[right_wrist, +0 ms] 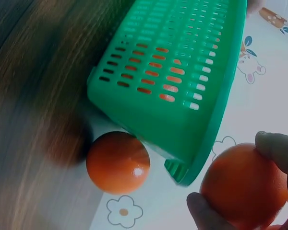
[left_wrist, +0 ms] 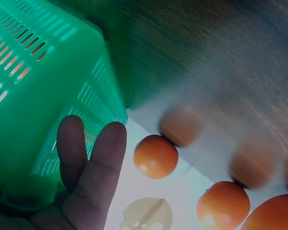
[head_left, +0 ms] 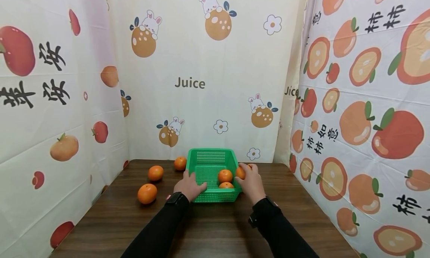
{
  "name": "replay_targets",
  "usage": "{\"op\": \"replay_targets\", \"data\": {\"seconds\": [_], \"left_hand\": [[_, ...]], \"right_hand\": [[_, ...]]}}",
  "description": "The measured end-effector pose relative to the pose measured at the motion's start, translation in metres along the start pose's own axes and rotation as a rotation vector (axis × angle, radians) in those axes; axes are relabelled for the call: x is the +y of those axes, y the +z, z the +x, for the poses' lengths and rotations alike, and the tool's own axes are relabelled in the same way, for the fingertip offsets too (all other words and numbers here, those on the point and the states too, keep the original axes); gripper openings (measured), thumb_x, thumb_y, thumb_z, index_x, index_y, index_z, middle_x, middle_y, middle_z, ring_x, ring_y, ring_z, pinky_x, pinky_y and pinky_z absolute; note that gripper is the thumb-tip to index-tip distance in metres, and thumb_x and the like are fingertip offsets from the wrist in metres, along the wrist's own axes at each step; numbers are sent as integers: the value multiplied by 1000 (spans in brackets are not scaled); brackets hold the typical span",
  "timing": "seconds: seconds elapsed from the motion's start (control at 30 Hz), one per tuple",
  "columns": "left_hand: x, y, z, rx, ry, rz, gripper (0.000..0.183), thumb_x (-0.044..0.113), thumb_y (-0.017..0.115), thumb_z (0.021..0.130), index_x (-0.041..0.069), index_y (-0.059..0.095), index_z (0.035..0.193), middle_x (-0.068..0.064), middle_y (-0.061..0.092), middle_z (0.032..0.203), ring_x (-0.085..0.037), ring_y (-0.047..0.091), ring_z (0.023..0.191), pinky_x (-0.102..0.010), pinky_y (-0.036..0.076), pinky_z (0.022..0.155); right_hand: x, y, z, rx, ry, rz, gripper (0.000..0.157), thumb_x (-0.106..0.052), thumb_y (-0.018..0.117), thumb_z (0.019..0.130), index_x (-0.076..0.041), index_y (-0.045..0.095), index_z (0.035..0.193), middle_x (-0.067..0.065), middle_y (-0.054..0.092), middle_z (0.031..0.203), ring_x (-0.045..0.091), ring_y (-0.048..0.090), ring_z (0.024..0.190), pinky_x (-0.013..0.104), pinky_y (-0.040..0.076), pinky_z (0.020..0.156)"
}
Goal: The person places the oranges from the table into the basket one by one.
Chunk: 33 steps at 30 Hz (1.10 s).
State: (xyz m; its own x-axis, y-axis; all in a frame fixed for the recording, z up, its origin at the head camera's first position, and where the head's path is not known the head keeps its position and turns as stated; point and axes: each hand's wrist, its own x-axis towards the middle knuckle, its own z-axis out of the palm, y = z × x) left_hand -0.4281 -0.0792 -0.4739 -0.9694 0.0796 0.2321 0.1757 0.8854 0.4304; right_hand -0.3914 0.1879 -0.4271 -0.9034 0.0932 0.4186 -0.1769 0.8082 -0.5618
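A green plastic basket (head_left: 211, 196) with slotted walls stands on the table. Two oranges lie inside at its right: one farther back (head_left: 225, 175), another (head_left: 226, 185) by the front wall. My left hand (head_left: 190, 186) rests at the basket's left front corner, fingers extended along the side and thumb spread toward the front rim. Outside the right rim, my right hand (head_left: 252, 182) pinches an orange (right_wrist: 245, 187) between thumb and fingers. In the right wrist view, another orange (right_wrist: 117, 163) sits on the table beside the basket wall; in the head view the right hand mostly hides it.
Left of the basket are three oranges: one at the back (head_left: 180, 163), one in the middle (head_left: 156, 173) and one nearer (head_left: 147, 194). The dark wooden table (head_left: 215, 228) is enclosed by fruit-printed cloth (head_left: 215, 101) at back and sides.
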Motion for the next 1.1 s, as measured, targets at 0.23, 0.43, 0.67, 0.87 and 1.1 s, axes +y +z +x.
{"op": "replay_targets", "data": {"seconds": [0.23, 0.43, 0.67, 0.87, 1.1], "left_hand": [[0, 0, 1, -7, -2, 13, 88, 67, 60, 94, 5, 51, 156, -28, 36, 166, -35, 70, 94, -53, 59, 86], [-1, 0, 1, 6, 1, 10, 88, 66, 60, 93, 6, 51, 156, -28, 35, 167, -36, 70, 96, -53, 58, 87], [-2, 1, 1, 1, 12, 17, 87, 65, 58, 94, 4, 51, 156, -28, 36, 166, -35, 70, 94, -52, 59, 88], [-1, 1, 1, 7, 10, 20, 83, 58, 58, 92, 4, 51, 156, -27, 35, 167, -34, 68, 91, -52, 58, 87], [-1, 0, 4, -12, 5, 15, 79, 51, 57, 94, 3, 50, 157, -28, 35, 167, -34, 67, 90, -53, 57, 88]], "right_hand": [[-5, 10, -1, -8, -2, 33, 57, -28, 80, 97, -18, 59, 150, 22, 45, 148, 39, 63, 106, 52, 57, 91], [-11, 21, -3, -10, 1, 94, 57, -27, 77, 99, -20, 57, 152, 21, 44, 149, 37, 61, 108, 50, 55, 91], [-17, 38, -10, -13, -37, 144, 56, -28, 75, 101, -20, 57, 153, 23, 43, 152, 37, 61, 117, 53, 56, 99], [-21, 48, -12, -15, -78, 142, 58, -29, 75, 101, -23, 55, 154, 22, 41, 156, 40, 59, 124, 53, 54, 99], [-27, 57, -12, -37, -131, 95, 57, -30, 72, 103, -27, 53, 157, 20, 41, 160, 35, 61, 123, 48, 53, 97]]}}
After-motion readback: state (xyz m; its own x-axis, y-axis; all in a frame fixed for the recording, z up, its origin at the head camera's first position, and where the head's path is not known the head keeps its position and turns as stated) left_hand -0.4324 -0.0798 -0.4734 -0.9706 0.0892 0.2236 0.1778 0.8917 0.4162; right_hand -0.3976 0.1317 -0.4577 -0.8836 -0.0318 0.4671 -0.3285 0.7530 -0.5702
